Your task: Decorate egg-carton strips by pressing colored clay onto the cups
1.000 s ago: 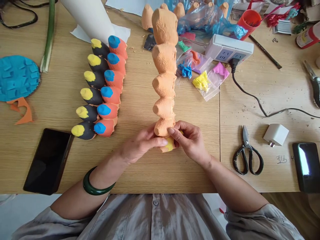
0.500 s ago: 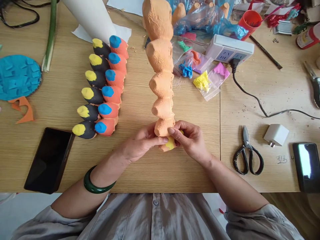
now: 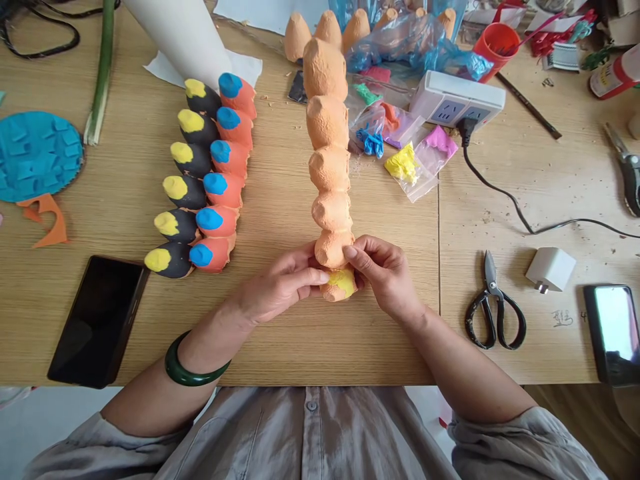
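Note:
Between my hands is an orange egg-carton strip (image 3: 328,123), a row of bumps stretching away from me over the table. A patch of yellow clay (image 3: 343,283) covers part of its nearest bump. My left hand (image 3: 293,277) grips the near end from the left, thumb beside the yellow patch. From the other side my right hand (image 3: 383,270) holds it, thumb on the second bump and fingers behind the strip. To the left lie two finished-looking strips, a black strip with yellow tips (image 3: 193,160) and a red strip with blue tips (image 3: 235,157), side by side.
Bags of coloured clay (image 3: 403,163) and a white power strip (image 3: 457,100) lie beyond to the right. Black-handled scissors (image 3: 493,307), a white charger (image 3: 550,270) and a phone (image 3: 613,333) are at right. Another phone (image 3: 97,320) lies left. More orange carton bumps (image 3: 297,37) stand at the back.
The strip's far end has dropped and come nearer, so the carton bumps behind it show. More of the yellow patch is visible at the near end. Both hands keep their hold.

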`<state>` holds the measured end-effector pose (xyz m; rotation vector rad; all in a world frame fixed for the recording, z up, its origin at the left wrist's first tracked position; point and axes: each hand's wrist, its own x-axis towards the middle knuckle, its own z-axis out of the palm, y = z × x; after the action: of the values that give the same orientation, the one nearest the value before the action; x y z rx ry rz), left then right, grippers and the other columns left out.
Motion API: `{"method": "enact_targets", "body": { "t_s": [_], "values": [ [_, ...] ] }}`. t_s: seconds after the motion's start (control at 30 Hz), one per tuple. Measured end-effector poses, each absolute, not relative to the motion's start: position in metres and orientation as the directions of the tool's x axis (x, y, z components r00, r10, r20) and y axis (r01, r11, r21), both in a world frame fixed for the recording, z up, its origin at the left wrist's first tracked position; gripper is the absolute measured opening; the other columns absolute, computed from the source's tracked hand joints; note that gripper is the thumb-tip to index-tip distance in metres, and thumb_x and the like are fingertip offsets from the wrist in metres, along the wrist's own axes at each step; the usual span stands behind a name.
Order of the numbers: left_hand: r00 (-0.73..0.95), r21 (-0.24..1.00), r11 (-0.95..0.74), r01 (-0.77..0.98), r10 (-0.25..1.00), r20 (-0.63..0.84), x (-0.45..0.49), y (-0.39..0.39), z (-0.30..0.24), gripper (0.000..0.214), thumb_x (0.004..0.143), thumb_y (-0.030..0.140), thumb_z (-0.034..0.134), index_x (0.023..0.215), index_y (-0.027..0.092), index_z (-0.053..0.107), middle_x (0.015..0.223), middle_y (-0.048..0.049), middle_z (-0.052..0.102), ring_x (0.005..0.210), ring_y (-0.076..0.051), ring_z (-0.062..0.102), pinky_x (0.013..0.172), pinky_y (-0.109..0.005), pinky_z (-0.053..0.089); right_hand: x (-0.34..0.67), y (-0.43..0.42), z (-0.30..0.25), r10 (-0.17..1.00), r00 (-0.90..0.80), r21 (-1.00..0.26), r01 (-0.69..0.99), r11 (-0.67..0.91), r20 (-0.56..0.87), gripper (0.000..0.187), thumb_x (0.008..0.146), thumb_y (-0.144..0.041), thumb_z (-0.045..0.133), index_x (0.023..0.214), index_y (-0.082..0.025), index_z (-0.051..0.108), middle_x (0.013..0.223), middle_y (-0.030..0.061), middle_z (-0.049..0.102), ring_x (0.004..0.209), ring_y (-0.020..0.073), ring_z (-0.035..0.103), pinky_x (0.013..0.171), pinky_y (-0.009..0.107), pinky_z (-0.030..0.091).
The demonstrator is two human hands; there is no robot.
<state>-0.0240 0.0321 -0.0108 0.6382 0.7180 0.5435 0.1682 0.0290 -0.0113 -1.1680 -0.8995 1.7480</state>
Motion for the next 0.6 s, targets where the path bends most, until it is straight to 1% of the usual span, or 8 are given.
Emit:
{"method": "enact_targets", "body": {
  "t_s": [0.03,0.13,0.23,0.33,0.47,0.6],
  "values": [
    [0.648,0.699,0.678,-0.225,0.641,-0.413,-0.024,0.033,-0.010,0.027,0.089,0.032,0.075,0.112,0.021,0.067,0.106,-0.0045,0.069,0.095,-0.019,0.066,0.087,-0.035,0.057,0.168,0.029,-0.011,0.910,-0.217,-0.882,-0.249,-0.401,-0.352,0.050,0.077,-0.060,0.088,0.067,-0.019,0.062,0.057,-0.0053,0.055,0.046,0.0065,0.046,0.042,0.021,0.038],
    [0.659,0.752,0.628,-0.200,0.654,-0.371,-0.022,0.033,-0.008,0.031,0.088,0.031,0.077,0.115,0.020,0.065,0.100,-0.0039,0.066,0.092,-0.017,0.062,0.080,-0.031,0.054,0.168,0.028,-0.011,0.910,-0.221,-0.883,-0.245,-0.400,-0.351,0.050,0.077,-0.060,0.088,0.067,-0.019,0.062,0.057,-0.0052,0.055,0.046,0.0068,0.048,0.042,0.021,0.039],
    [0.641,0.771,0.609,-0.185,0.670,-0.375,-0.020,0.032,-0.010,0.034,0.087,0.027,0.078,0.117,0.019,0.064,0.103,-0.0039,0.066,0.095,-0.018,0.063,0.083,-0.031,0.053,0.166,0.028,-0.011,0.909,-0.236,-0.891,-0.224,-0.396,-0.344,0.050,0.077,-0.061,0.087,0.068,-0.019,0.061,0.057,-0.0049,0.056,0.046,0.0073,0.049,0.041,0.021,0.040],
    [0.627,0.763,0.622,-0.173,0.667,-0.402,-0.020,0.031,-0.015,0.035,0.084,0.024,0.079,0.116,0.019,0.064,0.104,-0.0040,0.067,0.096,-0.018,0.064,0.086,-0.033,0.054,0.165,0.027,-0.010,0.906,-0.247,-0.894,-0.210,-0.396,-0.344,0.050,0.079,-0.061,0.086,0.068,-0.019,0.060,0.056,-0.0051,0.056,0.046,0.0075,0.049,0.042,0.021,0.040],
    [0.626,0.728,0.659,-0.186,0.651,-0.429,-0.022,0.030,-0.018,0.027,0.082,0.020,0.078,0.107,0.018,0.066,0.092,-0.0014,0.065,0.087,-0.016,0.061,0.079,-0.030,0.051,0.165,0.026,-0.010,0.908,-0.257,-0.905,-0.186,-0.383,-0.332,0.050,0.079,-0.061,0.086,0.068,-0.019,0.060,0.057,-0.0048,0.055,0.048,0.0077,0.048,0.043,0.021,0.041],
    [0.623,0.699,0.685,-0.204,0.642,-0.447,-0.023,0.030,-0.015,0.030,0.079,0.017,0.078,0.107,0.019,0.068,0.094,-0.0010,0.066,0.089,-0.014,0.060,0.079,-0.027,0.050,0.165,0.026,-0.010,0.909,-0.262,-0.913,-0.165,-0.373,-0.324,0.051,0.079,-0.062,0.085,0.068,-0.020,0.060,0.058,-0.0049,0.054,0.049,0.0077,0.047,0.043,0.021,0.040]
  ]
}}
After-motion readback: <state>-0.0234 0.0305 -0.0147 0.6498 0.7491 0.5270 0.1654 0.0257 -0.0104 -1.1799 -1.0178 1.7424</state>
